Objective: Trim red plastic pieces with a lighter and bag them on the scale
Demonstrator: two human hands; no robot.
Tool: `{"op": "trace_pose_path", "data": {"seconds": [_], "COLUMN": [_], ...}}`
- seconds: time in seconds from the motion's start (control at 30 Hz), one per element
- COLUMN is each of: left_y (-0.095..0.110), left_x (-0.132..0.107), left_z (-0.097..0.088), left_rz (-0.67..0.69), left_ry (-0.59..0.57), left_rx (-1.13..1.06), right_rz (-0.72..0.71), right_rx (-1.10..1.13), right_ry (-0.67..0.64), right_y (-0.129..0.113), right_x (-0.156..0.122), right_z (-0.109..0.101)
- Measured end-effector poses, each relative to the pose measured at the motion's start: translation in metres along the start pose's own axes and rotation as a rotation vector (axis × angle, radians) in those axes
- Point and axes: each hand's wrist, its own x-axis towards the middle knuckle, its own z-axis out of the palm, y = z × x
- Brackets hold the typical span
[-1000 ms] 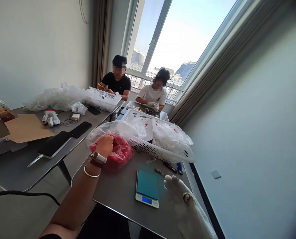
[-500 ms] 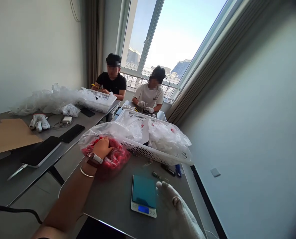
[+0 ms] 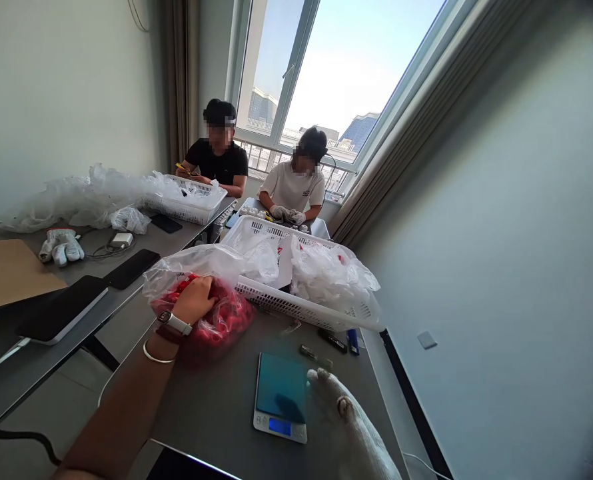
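Observation:
My left hand (image 3: 196,299), bare and wearing a watch and a bracelet, reaches into a clear plastic bag of small red pieces (image 3: 224,315) on the grey table; its fingers are buried among them. My right hand (image 3: 341,417) wears a white glove and rests by the right edge of a small digital scale (image 3: 280,399) with a teal platform; its fingers lie stretched and hold nothing. Behind the bag stands a white plastic basket (image 3: 306,308) filled with crumpled clear bags.
Small pens and a blue lighter (image 3: 352,341) lie before the basket. A second table on the left carries dark tablets (image 3: 59,308), cardboard, white gloves (image 3: 60,245) and another basket (image 3: 186,208). Two people sit at work by the window. A wall runs along the right.
The view has swung, shifting everything left and down in frame. My left hand stays in the red bag; my gloved right hand has slid nearer the scale.

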Motion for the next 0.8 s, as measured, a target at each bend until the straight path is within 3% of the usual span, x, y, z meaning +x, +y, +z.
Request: {"op": "trace_pose_path", "data": {"seconds": [0.13,0.27,0.4,0.47,0.53,0.6,0.67,0.7,0.8], "left_y": [-0.006,-0.006,0.015,0.039,0.068,0.097,0.119,0.126,0.134], "left_x": [0.006,0.004,-0.011,-0.022,-0.035,-0.046,-0.054,-0.056,-0.061], "left_z": [0.006,-0.004,-0.028,-0.037,-0.035,-0.021,0.003,0.017,0.055], "left_rz": [0.012,-0.023,-0.063,0.007,0.081,0.217,0.362,0.398,0.374], "left_ry": [-0.060,-0.081,0.135,0.291,0.325,0.163,-0.116,-0.202,-0.316], "left_rx": [0.075,0.125,0.119,0.016,-0.127,-0.306,-0.465,-0.494,-0.418], "right_rz": [-0.005,-0.014,-0.030,-0.044,-0.061,-0.080,-0.097,-0.105,-0.125], "right_rx": [-0.025,-0.065,-0.119,-0.153,-0.194,-0.242,-0.295,-0.324,-0.410], "right_ry": [0.009,0.032,0.055,0.062,0.064,0.060,0.049,0.041,0.009], "right_y": [0.000,-0.001,-0.001,-0.001,-0.001,-0.001,-0.001,0.000,0.003], "right_x": [0.000,0.000,0.003,0.007,0.013,0.022,0.035,0.043,0.072], "right_z": [-0.006,-0.014,-0.021,-0.023,-0.026,-0.029,-0.031,-0.032,-0.032]}}
